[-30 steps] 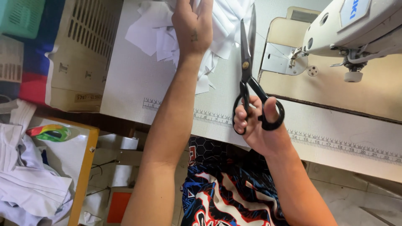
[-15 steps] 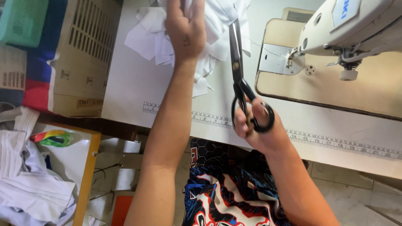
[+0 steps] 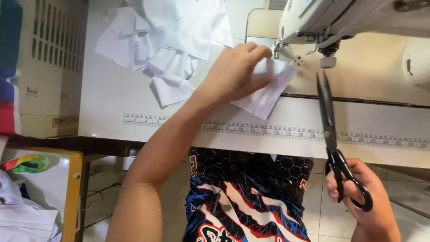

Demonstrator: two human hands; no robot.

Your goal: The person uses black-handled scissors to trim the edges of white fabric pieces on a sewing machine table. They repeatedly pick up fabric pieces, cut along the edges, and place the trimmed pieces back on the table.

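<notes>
My left hand (image 3: 237, 74) presses a folded white fabric piece (image 3: 268, 92) flat on the sewing table, just left of the machine's needle and presser foot (image 3: 329, 56). My right hand (image 3: 358, 192) grips black-handled scissors (image 3: 331, 130) by the loops, near the table's front edge. Their blades are closed and point up toward the needle area, apart from the fabric piece. A heap of white fabric pieces (image 3: 165, 40) lies at the back left of the table.
A white sewing machine (image 3: 354, 18) stands at the upper right. A measuring tape strip (image 3: 268, 130) runs along the white table's front edge. A cream slotted crate (image 3: 45, 54) sits to the left, with a yellow-edged box of white cloth (image 3: 36, 197) below it.
My left hand has come from the fabric heap to the needle area with one white piece. My right hand with the scissors has dropped back and to the right, off the table.
</notes>
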